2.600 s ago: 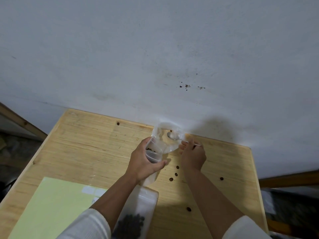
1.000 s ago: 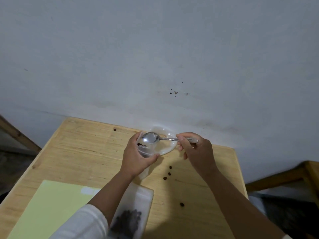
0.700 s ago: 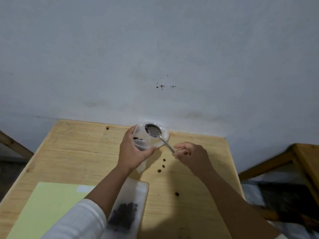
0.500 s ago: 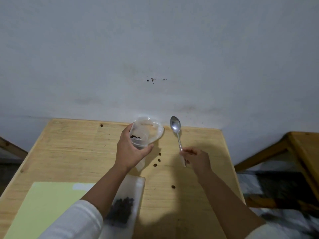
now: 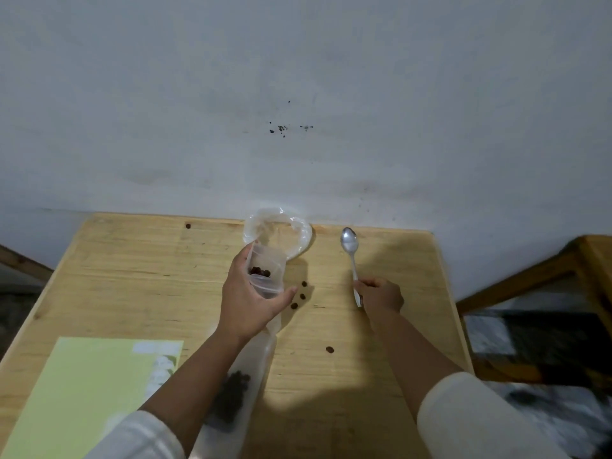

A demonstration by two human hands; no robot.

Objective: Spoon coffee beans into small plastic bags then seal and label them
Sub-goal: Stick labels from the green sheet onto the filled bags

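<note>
Left hand grips the small bag; right hand pinches the spoon at 2 o'clock; beans could be spilled if tilted.

Background: wooden table against a white wall.
Light wooden table with visible grain and a dark knot near its far edge, butted up to the white wall; wall carries a cluster of small dark specks above the table's middle. Pale green sheet lies flat on the near-left part of the tabletop. Wooden furniture frame stands at the right, beside the table; dark, blurred floor beneath it.
</note>
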